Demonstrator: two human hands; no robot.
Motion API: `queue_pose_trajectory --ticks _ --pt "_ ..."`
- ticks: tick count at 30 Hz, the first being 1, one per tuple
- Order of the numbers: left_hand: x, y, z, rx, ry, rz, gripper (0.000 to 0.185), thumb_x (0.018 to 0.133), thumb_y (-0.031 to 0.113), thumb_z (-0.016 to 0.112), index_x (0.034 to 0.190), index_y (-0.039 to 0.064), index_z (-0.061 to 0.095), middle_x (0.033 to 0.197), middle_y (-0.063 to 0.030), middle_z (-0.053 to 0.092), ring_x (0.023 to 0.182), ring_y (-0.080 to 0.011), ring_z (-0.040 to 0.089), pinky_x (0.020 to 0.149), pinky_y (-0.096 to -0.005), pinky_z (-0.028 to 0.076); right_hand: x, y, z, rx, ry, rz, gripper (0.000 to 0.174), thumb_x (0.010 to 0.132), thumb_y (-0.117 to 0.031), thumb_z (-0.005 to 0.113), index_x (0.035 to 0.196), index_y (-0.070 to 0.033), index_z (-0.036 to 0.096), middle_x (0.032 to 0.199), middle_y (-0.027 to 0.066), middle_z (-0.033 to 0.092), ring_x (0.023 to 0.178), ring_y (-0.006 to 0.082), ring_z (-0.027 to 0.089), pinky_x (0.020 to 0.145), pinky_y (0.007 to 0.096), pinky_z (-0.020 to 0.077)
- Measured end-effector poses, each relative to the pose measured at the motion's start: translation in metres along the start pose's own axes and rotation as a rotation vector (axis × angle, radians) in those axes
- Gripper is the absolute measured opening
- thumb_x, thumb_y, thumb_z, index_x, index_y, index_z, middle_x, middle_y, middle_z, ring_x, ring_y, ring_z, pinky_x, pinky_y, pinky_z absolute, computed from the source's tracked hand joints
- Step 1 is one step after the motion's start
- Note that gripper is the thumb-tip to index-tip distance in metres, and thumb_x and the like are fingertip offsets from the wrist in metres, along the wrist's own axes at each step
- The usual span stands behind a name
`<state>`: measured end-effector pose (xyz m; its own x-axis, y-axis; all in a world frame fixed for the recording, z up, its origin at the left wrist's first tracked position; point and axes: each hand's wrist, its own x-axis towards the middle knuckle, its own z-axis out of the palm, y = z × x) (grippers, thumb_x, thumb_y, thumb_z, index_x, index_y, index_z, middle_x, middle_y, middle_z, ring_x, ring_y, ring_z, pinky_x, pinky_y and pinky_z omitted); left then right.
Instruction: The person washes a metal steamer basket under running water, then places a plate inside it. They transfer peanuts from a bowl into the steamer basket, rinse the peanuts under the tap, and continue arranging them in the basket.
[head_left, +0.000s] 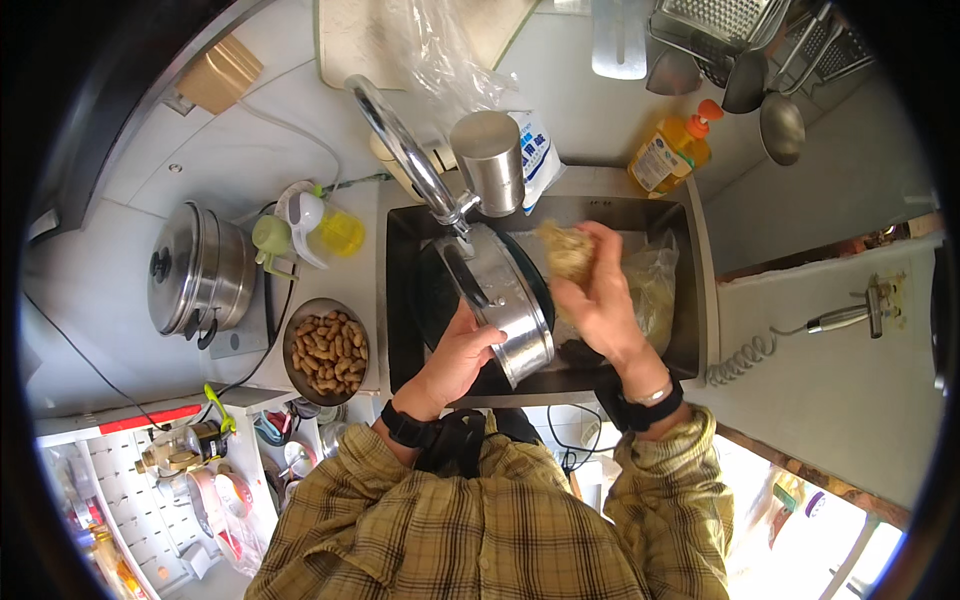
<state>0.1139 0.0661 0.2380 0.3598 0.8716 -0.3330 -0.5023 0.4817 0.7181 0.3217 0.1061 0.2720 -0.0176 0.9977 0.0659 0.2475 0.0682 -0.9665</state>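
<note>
My left hand (466, 346) grips the lower rim of a stainless steel pot or steamer tier (510, 300), which is tilted on its side over the sink (697, 270). A black side handle (463, 277) on its wall faces up, close under the chrome faucet (405, 150). In my right hand (604, 300) is a tan fibrous scrubber (568, 251), apart from the pot's wall and to its right. Behind the pot, a dark round basin (427, 292) is partly hidden. A clear plastic bag (652, 285) lies in the sink beyond my right hand.
Peanuts in shells fill a bowl (289, 367) left of the sink, near a lidded steel pot (202, 270) and a yellow oil bottle (339, 231). Behind the sink stand a steel canister (487, 161) and an orange pump bottle (670, 154). Ladles (781, 127) hang at upper right.
</note>
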Motion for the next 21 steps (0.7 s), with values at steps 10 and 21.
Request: queue_pose_trajectory --ticks 10,21 --pt "0.010 0.017 -0.018 -0.339 0.017 0.101 0.029 0.108 0.013 0.048 0.135 0.006 0.054 0.131 -0.0087 0.065 0.121 -0.0211 0.063 0.106 -0.0382 0.050 -0.021 -0.001 0.025 -0.508 -0.165 -0.686 0.035 0.070 -0.004 0.072 0.104 -0.003 0.071 0.111 0.0096 0.070 0.105 0.0299 0.063 0.088 0.0414 0.0497" --pt "0.010 -0.005 -0.022 -0.336 0.024 0.086 0.022 0.110 0.021 0.049 0.125 0.008 0.057 0.122 -0.0054 0.066 0.114 -0.0175 0.064 0.101 -0.0356 0.051 -0.044 0.019 0.036 -0.526 -0.105 -0.728 0.041 0.072 -0.005 0.071 0.113 -0.003 0.069 0.120 0.0090 0.063 0.111 0.0304 0.060 0.095 0.0409 0.0477"
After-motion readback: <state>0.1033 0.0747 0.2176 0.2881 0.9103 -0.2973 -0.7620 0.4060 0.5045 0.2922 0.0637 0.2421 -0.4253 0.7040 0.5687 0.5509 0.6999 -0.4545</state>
